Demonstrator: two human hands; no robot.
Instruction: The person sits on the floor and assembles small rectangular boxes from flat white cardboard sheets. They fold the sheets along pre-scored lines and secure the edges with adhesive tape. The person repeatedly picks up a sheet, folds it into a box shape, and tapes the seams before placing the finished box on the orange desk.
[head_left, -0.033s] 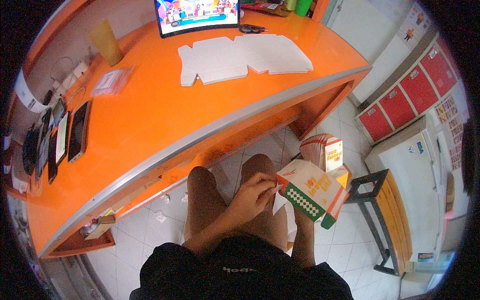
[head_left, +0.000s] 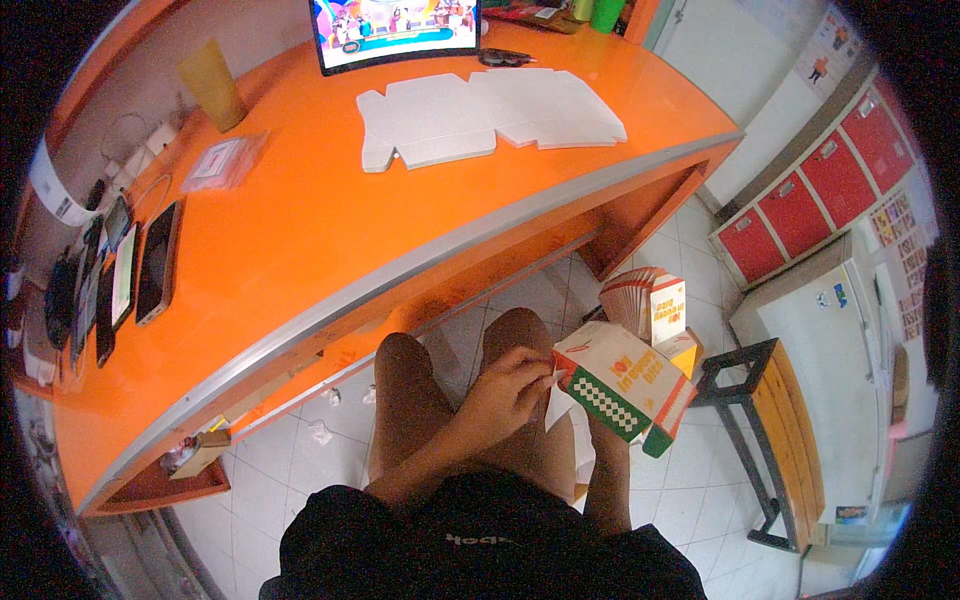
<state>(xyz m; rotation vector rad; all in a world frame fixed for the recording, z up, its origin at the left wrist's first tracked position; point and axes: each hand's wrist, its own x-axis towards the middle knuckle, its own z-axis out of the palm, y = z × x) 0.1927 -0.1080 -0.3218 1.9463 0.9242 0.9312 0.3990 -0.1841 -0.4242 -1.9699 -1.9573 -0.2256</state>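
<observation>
A folded cardboard food box (head_left: 620,370), white with red and yellow print and a green side with white diamonds, is held tilted above my right thigh. My left hand (head_left: 508,393) is closed, its thumb and fingers pinching a white flap at the box's left corner. Below that corner hangs a white pointed flap (head_left: 560,408). My right hand (head_left: 607,440) supports the box from below; the box hides most of its fingers. Just beyond the box stands a bundle of similar folded cartons (head_left: 650,302), packed close together.
White flat box blanks (head_left: 490,115) lie stacked on the orange desk (head_left: 300,230), before a lit screen (head_left: 395,30). Several phones (head_left: 158,265) rest at the desk's left. A wooden bench (head_left: 785,440) stands right, near red lockers (head_left: 790,213). Crumpled scraps (head_left: 320,432) lie on the floor.
</observation>
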